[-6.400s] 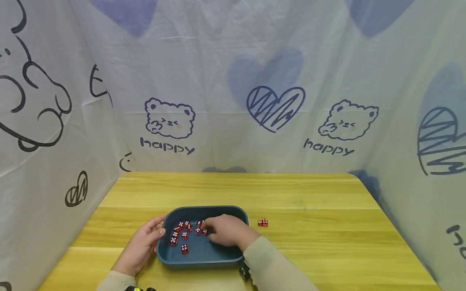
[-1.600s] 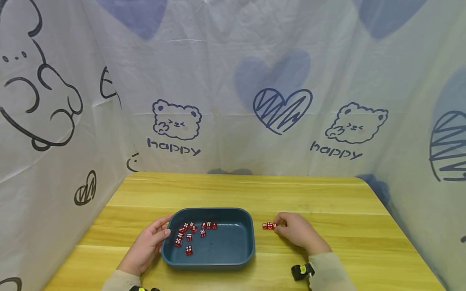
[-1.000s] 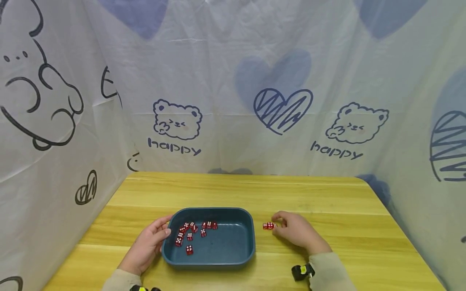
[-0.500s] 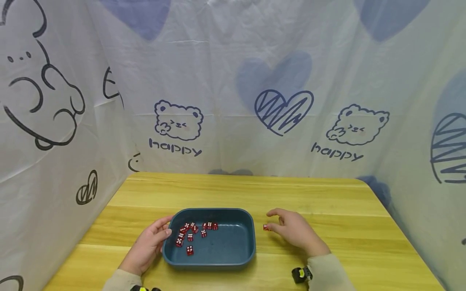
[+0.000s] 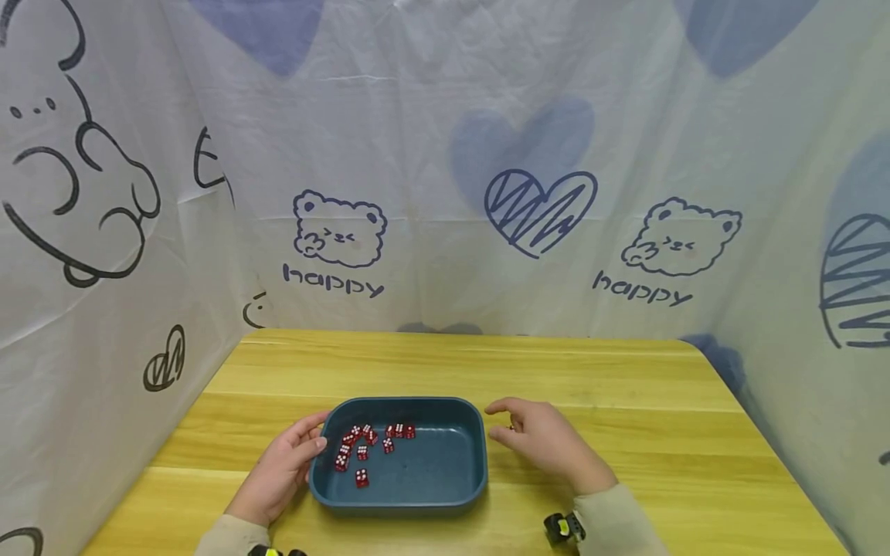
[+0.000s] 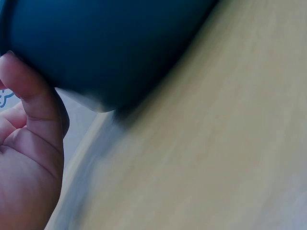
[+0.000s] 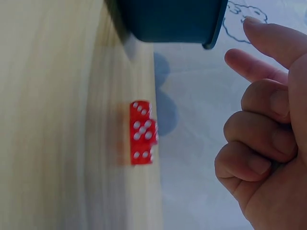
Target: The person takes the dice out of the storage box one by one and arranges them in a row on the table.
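A dark blue tray [image 5: 417,471] with rounded corners sits on the table, several red dice [image 5: 362,453] lying in its left and back parts. My left hand [image 5: 281,467] grips the tray's left side, thumb at the rim and fingers along the outer wall. My right hand [image 5: 538,436] is just off the tray's right rim, thumb and index finger stretched out and apart, the other fingers curled, holding nothing. Beneath it three red dice [image 7: 142,132] stand in a touching row on the table, plain in the right wrist view and almost wholly hidden by the hand in the head view.
The yellow wood-grain table [image 5: 626,417] extends beyond the tray to the back and right. A white cloth [image 5: 445,293] with printed hearts and bears hangs around it on three sides. Each wrist carries a black strap-on device, the right one [image 5: 563,528] fully showing.
My right hand came out of the tray with a die, set it at the right end of the row, let go and moved left over the row toward the tray. The left hand stayed.
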`<state>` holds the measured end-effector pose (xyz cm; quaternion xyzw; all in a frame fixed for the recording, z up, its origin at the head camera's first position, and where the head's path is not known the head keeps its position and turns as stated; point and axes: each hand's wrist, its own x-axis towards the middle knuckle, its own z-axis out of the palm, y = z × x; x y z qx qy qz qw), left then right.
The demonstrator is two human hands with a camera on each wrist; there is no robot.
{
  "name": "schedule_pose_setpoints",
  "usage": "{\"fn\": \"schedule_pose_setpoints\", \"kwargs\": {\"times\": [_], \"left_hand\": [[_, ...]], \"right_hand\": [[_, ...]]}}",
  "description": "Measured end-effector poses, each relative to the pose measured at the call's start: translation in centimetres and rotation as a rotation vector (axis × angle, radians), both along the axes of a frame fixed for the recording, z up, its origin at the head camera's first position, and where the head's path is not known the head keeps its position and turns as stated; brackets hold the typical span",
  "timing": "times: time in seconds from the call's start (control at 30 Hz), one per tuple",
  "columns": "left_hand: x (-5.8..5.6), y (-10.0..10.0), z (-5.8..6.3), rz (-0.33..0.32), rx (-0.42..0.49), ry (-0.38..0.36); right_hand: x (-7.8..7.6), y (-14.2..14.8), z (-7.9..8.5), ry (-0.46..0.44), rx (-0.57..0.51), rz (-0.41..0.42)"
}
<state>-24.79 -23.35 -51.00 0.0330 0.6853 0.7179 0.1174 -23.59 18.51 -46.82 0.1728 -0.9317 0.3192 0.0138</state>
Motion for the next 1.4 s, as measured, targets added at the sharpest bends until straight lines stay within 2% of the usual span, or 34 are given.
{"fn": "schedule_pose_setpoints", "kwargs": {"times": [0.13, 0.3, 0.63, 0.87, 1.17, 1.4], "left_hand": [[0.0, 0.1, 0.1, 0.007, -0.007, -0.005], [0.1, 0.2, 0.2, 0.021, -0.018, -0.005], [0.1, 0.2, 0.3, 0.005, -0.013, 0.006], [0.1, 0.2, 0.2, 0.014, -0.011, 0.009], [0.3, 0.2, 0.1, 0.026, -0.013, 0.005], [0.2, 0.2, 0.1, 0.017, -0.012, 0.012]], "right_hand": [[0.1, -0.7, 0.3, 0.026, 0.001, 0.031], [0.2, -1.9, 1.0, -0.001, -0.004, 0.082], [-0.3, -5.3, 2.3, 0.032, 0.024, 0.187], [-1.0, -7.5, 2.7, -0.042, 0.057, 0.225], [-2.3, -9.8, 2.3, -0.120, 0.153, 0.243], [-3.4, -11.4, 1.4, -0.125, 0.311, 0.227]]}}
